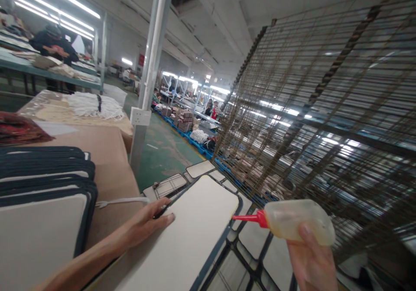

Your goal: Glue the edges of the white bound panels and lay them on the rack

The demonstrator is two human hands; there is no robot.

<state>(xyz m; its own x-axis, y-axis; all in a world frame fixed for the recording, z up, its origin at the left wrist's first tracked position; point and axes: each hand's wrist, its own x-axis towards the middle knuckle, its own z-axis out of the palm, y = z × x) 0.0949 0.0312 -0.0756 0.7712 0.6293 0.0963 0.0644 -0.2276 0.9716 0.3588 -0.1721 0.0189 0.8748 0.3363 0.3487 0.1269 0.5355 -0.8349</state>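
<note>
My left hand (pixel 159 219) grips the left edge of a long white panel (pixel 191 221) with rounded corners and a dark rim, its thumb lying on the white face. My right hand (pixel 312 254) is closed round a translucent squeeze bottle (pixel 299 221) with yellowish liquid in its lower part. The bottle lies on its side in the air, and its red nozzle (pixel 248 218) points left. The nozzle's tip meets the panel's right edge near the far corner. Most of my right fingers are hidden behind the bottle.
Similar dark-rimmed panels (pixel 42 221) are stacked at left beside a brown carton (pixel 110 165). More panels (pixel 253 239) lie on a wire rack below. A tall wire mesh rack (pixel 312 96) leans at right. A metal post (pixel 146 79) stands ahead; a person (pixel 55 44) works at a far table.
</note>
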